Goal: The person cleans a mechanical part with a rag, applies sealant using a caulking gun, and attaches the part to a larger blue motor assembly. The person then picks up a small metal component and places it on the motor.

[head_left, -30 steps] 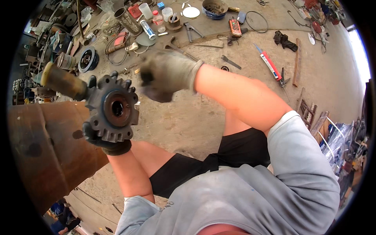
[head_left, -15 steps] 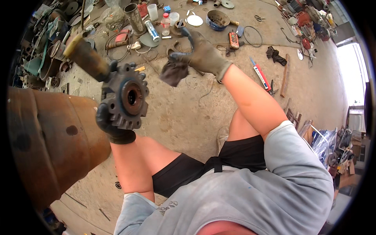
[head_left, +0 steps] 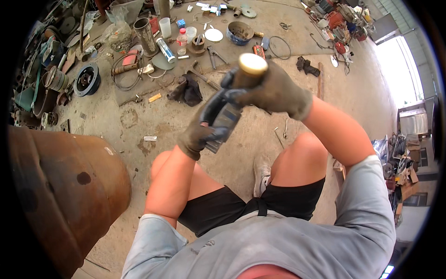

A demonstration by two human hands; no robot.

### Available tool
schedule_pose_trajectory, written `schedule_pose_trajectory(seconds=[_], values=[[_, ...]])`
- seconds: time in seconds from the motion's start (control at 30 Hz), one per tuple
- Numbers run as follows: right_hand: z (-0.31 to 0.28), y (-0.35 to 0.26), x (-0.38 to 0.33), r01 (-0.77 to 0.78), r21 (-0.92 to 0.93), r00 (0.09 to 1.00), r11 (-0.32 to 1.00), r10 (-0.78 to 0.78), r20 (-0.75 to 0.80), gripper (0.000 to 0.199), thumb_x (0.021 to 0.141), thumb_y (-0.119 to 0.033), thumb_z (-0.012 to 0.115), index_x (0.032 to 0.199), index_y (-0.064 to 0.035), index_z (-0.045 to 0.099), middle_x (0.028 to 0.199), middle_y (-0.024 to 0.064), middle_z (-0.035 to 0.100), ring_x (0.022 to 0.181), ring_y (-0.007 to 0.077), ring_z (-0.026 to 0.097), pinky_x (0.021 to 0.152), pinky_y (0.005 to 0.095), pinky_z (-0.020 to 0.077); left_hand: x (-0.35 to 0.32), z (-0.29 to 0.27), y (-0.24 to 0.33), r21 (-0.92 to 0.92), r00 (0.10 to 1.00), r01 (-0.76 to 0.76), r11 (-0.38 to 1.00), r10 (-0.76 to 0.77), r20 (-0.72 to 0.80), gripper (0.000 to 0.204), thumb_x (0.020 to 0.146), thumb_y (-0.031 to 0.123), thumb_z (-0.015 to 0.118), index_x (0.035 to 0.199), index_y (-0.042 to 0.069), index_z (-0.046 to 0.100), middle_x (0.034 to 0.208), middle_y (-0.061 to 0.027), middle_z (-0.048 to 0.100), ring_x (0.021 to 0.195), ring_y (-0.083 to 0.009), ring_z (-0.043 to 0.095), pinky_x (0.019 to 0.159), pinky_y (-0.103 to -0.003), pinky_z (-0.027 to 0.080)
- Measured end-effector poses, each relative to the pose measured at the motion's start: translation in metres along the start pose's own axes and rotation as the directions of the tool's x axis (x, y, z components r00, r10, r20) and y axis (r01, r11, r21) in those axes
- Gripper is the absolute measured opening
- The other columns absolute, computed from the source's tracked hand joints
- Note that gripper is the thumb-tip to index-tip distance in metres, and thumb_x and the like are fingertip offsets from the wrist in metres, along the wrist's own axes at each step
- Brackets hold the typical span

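Observation:
Both gloved hands grip a dark metal gear shaft, held up over the floor in front of my knees. My left hand is wrapped around the toothed gear at its lower left side. My right hand closes round the thick shaft, whose bright round end points up toward me. The gear's teeth show only in part between the two gloves, and its bored face is hidden. Beyond my left hand, a crumpled dark cloth lies on the concrete beside a hammer.
A rusty drum stands close at my left. Farther off are pliers, a bowl, a red-capped bottle, a sealant tube and a metal cylinder. Machine parts crowd the far left, near a flanged ring.
The gear shaft has moved right and tipped so its shaft end faces me. My right hand has let go of the cloth, now on the floor, and taken hold of the shaft.

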State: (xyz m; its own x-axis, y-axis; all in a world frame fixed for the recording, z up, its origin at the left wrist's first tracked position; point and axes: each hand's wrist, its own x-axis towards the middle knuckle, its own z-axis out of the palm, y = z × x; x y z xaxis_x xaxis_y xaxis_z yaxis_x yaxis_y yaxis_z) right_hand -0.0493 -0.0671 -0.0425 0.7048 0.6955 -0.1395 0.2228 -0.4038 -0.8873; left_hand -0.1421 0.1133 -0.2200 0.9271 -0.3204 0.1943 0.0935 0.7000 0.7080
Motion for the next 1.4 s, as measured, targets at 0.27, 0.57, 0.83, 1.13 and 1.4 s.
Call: schedule_pose_trajectory(seconds=[0.27, 0.57, 0.83, 1.13, 1.4], values=[[-0.003, -0.025, -0.053, -0.034, -0.02, 0.99, 0.999, 0.031, -0.139, 0.034, 0.082, -0.012, 0.094, 0.111, -0.0024, 0.078, 0.105, 0.006, 0.082, 0.096, 0.0122, 0.075, 0.092, 0.0338, 0.0629, 0.017, 0.032, 0.011, 0.012, 0.979, 0.056, 0.998, -0.057, 0.198, 0.125, 0.071, 0.028, 0.095, 0.174, 0.003, 0.029, 0.161, -0.0088, 0.051, 0.144, -0.02, 0.049, 0.123, -0.037, 0.036], [-0.016, 0.007, -0.05, -0.225, 0.001, 0.957, 0.974, 0.221, -0.189, 0.035, 0.083, -0.017, 0.096, 0.109, -0.0029, 0.078, 0.105, 0.0061, 0.082, 0.097, 0.0106, 0.074, 0.089, 0.032, 0.0626, 0.049, -0.038, -0.005, 0.415, 0.988, 0.151, 0.897, -0.128, -0.081, 0.107, 0.093, 0.033, 0.09, 0.175, 0.008, 0.027, 0.171, -0.0119, 0.044, 0.146, -0.02, 0.05, 0.121, -0.038, 0.044], [-0.028, 0.146, -0.03, 0.117, -0.218, 0.954, 0.969, -0.17, -0.246, 0.04, 0.079, -0.029, 0.1, 0.107, -0.0102, 0.079, 0.097, 0.0102, 0.077, 0.092, 0.026, 0.076, 0.084, 0.0378, 0.0614, 0.066, -0.184, -0.032, 0.795, 0.829, 0.469, 0.385, 0.121, -0.547, 0.09, 0.092, 0.022, 0.089, 0.168, 0.01, 0.042, 0.171, -0.0201, 0.045, 0.156, -0.0326, 0.047, 0.12, -0.044, 0.049], [0.007, 0.272, -0.014, 0.063, -0.099, 0.942, 0.993, -0.092, -0.322, 0.041, 0.076, -0.033, 0.1, 0.106, -0.0136, 0.079, 0.098, 0.0087, 0.074, 0.088, 0.0311, 0.075, 0.079, 0.0407, 0.0604, 0.131, -0.294, -0.15, 0.615, 0.669, 0.677, -0.404, -0.009, -0.743, 0.081, 0.086, 0.033, 0.09, 0.157, 0.022, 0.052, 0.157, -0.0266, 0.049, 0.14, -0.0439, 0.059, 0.113, -0.051, 0.054], [-0.009, 0.294, -0.007, 0.06, -0.172, 0.985, 0.983, -0.087, -0.151, 0.039, 0.078, -0.025, 0.099, 0.109, -0.0115, 0.08, 0.099, 0.0072, 0.074, 0.088, 0.0274, 0.074, 0.08, 0.0393, 0.0606, 0.116, -0.202, -0.244, 0.717, 0.692, 0.667, -0.2, -0.189, -0.697, 0.044, 0.095, 0.018, 0.075, 0.137, 0.015, 0.063, 0.15, -0.0294, 0.046, 0.128, -0.052, 0.064, 0.109, -0.055, 0.057]])
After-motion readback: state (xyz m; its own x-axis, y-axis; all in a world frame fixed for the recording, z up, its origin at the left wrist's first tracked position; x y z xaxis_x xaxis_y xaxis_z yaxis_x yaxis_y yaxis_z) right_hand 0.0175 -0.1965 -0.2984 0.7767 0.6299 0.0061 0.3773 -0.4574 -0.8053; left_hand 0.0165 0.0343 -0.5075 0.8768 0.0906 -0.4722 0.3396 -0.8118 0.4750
